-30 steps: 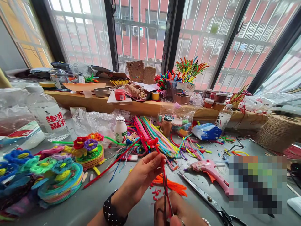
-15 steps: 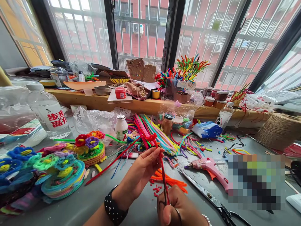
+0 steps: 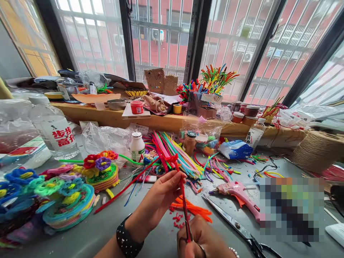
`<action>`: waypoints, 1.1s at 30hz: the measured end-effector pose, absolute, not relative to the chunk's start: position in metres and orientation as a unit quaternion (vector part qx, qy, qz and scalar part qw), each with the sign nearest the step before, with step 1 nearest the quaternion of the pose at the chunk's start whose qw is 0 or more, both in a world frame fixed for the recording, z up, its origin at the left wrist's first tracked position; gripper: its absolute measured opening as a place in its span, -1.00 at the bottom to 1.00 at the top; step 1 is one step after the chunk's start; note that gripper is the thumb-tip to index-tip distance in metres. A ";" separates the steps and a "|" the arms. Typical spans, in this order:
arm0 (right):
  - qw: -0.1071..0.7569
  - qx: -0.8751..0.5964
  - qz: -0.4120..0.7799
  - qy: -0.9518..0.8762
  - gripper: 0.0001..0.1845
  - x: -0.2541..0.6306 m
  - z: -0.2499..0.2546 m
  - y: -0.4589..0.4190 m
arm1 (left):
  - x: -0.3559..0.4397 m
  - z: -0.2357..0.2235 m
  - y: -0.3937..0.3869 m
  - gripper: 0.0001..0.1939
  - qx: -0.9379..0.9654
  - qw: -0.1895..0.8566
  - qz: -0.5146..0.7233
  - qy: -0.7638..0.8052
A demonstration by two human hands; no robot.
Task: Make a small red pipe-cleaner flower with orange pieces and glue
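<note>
My left hand (image 3: 165, 191) is closed in a pinch on a red pipe cleaner (image 3: 172, 158), whose bent, looped top sticks up above the fingertips. Its lower length runs down along the blades of small scissors (image 3: 186, 215). My right hand (image 3: 201, 236) grips these scissors by the handles, its thumb toward me; the blades point up at the left fingertips. Whether the blades are parted is hard to make out. Below the hands lie small red clippings (image 3: 177, 217) and several orange pipe cleaners (image 3: 197, 209).
Colourful pipe-cleaner flowers (image 3: 71, 190) stand at left. Large scissors (image 3: 228, 216) and a pink glue gun (image 3: 239, 195) lie at right. Behind are a bundle of pipe cleaners (image 3: 182, 152), a white bottle (image 3: 137, 147), a water bottle (image 3: 55, 129) and a twine spool (image 3: 313, 148).
The view has shifted slightly. My left hand keeps its pinch on the red pipe cleaner, and the scissors in my right hand stay against it with hardly any movement.
</note>
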State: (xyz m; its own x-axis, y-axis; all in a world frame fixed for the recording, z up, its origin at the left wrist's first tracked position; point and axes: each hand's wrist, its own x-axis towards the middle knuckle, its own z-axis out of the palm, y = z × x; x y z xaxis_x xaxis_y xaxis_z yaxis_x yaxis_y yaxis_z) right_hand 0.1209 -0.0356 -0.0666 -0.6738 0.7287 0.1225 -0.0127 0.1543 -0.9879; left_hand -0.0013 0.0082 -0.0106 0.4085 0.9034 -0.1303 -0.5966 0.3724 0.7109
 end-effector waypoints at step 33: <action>0.315 -0.249 0.629 -0.666 -0.26 0.119 -0.048 -0.039 | 0.000 -0.007 0.004 -0.92 0.310 0.783 0.456 0.288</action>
